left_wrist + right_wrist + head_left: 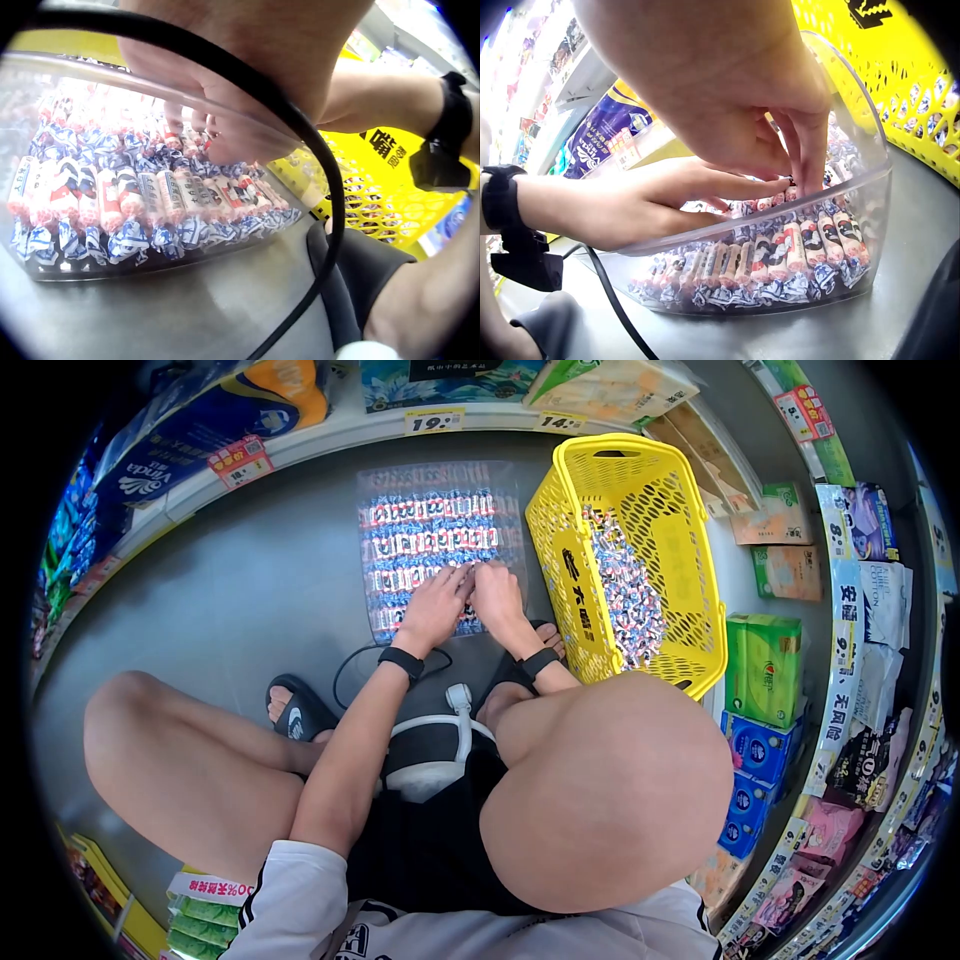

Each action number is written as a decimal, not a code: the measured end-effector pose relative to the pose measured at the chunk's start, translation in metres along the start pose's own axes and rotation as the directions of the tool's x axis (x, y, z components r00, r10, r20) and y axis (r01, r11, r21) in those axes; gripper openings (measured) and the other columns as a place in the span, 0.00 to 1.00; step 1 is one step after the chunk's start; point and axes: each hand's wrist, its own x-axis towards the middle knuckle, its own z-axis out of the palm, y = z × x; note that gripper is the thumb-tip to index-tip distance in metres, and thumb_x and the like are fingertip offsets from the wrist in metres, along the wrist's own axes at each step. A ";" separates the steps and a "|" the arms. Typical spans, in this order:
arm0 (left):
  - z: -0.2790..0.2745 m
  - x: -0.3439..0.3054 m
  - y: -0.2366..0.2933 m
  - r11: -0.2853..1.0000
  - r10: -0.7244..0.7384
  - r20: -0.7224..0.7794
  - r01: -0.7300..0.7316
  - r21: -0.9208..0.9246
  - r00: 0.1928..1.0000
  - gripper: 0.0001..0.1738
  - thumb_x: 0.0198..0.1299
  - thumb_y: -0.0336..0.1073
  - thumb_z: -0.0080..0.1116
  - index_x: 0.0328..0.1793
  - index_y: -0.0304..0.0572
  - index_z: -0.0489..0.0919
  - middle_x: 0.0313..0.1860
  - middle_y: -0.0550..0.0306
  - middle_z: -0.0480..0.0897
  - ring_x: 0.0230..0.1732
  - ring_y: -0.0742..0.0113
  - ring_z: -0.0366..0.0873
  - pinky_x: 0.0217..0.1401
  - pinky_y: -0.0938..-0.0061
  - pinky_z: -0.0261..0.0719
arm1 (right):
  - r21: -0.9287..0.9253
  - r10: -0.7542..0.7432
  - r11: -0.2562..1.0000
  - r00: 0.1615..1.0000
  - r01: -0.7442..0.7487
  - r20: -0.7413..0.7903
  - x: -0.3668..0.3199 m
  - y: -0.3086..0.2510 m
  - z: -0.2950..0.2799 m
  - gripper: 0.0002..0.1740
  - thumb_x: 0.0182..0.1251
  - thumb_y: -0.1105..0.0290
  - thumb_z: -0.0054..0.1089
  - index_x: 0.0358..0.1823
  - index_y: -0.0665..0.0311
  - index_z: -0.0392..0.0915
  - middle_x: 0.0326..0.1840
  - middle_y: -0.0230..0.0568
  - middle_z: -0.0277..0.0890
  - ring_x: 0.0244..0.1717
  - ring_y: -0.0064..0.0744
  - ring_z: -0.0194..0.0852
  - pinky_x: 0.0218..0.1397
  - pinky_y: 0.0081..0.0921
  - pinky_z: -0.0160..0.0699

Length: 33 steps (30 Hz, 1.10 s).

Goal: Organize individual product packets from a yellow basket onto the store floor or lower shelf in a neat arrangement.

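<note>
Grey floor spreads leftward; a yellow basket stands just beside the transparent tub. Inside that tub's rim, the left hand extends its fingers; whether the right hand pinches anything, I cannot tell. Candies lie rowed beneath.

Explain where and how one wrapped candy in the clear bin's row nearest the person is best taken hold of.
Probably pinch the candy by its twisted wrapper end, coming from above. Neighbours lie close along both sides of its barrel, leaving little finger room; the clear bin is open on top, while its wall blocks the side.
</note>
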 end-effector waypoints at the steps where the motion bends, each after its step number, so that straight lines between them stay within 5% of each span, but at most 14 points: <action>1: 0.004 -0.001 -0.002 0.999 0.020 -0.023 -0.019 0.039 1.000 0.37 0.58 0.34 0.67 0.76 0.37 0.74 0.77 0.51 0.74 0.73 0.55 0.72 0.71 0.61 0.77 | 0.001 0.000 1.000 1.000 0.000 0.000 0.000 -0.001 0.001 0.11 0.59 0.78 0.69 0.44 0.72 0.85 0.48 0.64 0.85 0.46 0.68 0.87 0.51 0.54 0.88; 6: 0.010 -0.002 -0.003 0.996 0.026 0.008 -0.027 0.080 1.000 0.31 0.60 0.34 0.66 0.71 0.37 0.79 0.77 0.49 0.74 0.74 0.53 0.71 0.72 0.61 0.76 | -0.060 -0.015 0.998 0.999 0.013 -0.034 0.001 -0.005 -0.002 0.06 0.63 0.75 0.68 0.39 0.70 0.86 0.47 0.60 0.85 0.45 0.62 0.89 0.49 0.50 0.90; 13: 0.009 -0.002 -0.003 0.997 0.038 -0.014 -0.037 0.065 0.999 0.21 0.61 0.33 0.64 0.60 0.38 0.86 0.77 0.48 0.74 0.75 0.51 0.70 0.73 0.59 0.74 | -0.033 -0.004 0.999 1.000 0.004 -0.016 0.005 -0.007 -0.004 0.07 0.61 0.76 0.66 0.40 0.71 0.83 0.46 0.60 0.85 0.46 0.66 0.87 0.51 0.54 0.88; 22: 0.007 -0.001 -0.003 0.999 0.033 -0.029 -0.033 0.013 0.999 0.20 0.59 0.31 0.61 0.58 0.36 0.86 0.75 0.45 0.75 0.74 0.51 0.71 0.73 0.59 0.73 | -0.094 -0.034 0.995 0.998 0.030 -0.046 0.005 -0.008 -0.003 0.07 0.61 0.74 0.70 0.38 0.71 0.86 0.46 0.60 0.85 0.46 0.61 0.89 0.49 0.49 0.91; 31: 0.006 -0.001 -0.004 0.993 0.001 -0.101 -0.013 -0.114 0.995 0.22 0.60 0.26 0.60 0.62 0.30 0.80 0.72 0.41 0.74 0.69 0.44 0.73 0.71 0.54 0.75 | 0.018 0.014 1.000 0.999 -0.014 -0.042 0.011 -0.007 -0.009 0.06 0.59 0.78 0.67 0.38 0.71 0.84 0.44 0.61 0.84 0.48 0.66 0.86 0.54 0.54 0.86; 33: 0.003 -0.002 -0.004 0.993 0.009 -0.112 -0.022 -0.116 0.994 0.21 0.59 0.26 0.60 0.60 0.29 0.80 0.70 0.41 0.75 0.68 0.44 0.74 0.70 0.54 0.76 | 0.040 -0.109 0.993 0.994 0.109 -0.009 0.014 -0.004 -0.014 0.08 0.60 0.78 0.66 0.41 0.72 0.86 0.45 0.62 0.84 0.49 0.66 0.86 0.56 0.53 0.85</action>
